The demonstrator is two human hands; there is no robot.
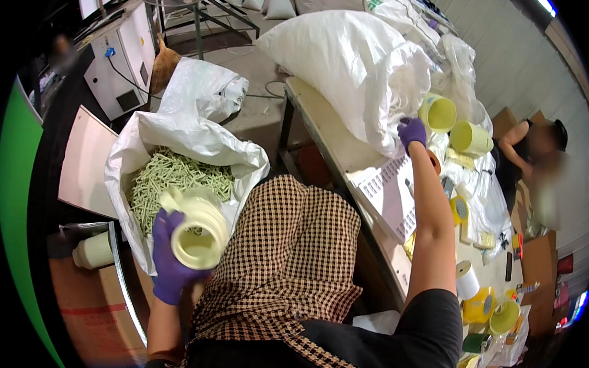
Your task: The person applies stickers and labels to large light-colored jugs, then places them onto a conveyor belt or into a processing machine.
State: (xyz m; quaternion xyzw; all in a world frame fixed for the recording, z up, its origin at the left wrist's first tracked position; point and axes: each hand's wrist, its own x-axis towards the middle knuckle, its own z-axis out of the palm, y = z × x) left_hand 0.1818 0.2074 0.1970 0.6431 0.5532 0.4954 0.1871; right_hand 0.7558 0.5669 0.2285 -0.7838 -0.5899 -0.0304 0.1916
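Note:
My left hand (170,256), in a purple glove, grips a pale yellow wide-necked plastic jug (208,219) with its round mouth facing me. The jug is over the near edge of an open white sack (121,151) filled with light green short sticks or strips (177,172). On the table to the right, my right hand (411,133), also gloved in purple, reaches the mouth of a large stuffed white sack (342,59). Its fingers look curled in; what they hold is hidden. White loops show inside that sack's opening.
Two pale yellow cups (440,114) stand beyond my right hand. A spiral-bound notebook (389,193) lies on the table (318,128), with yellow tape rolls (479,305) farther along. Another pale jug (94,250) sits by a cardboard box (98,314). A person (517,150) is at the right.

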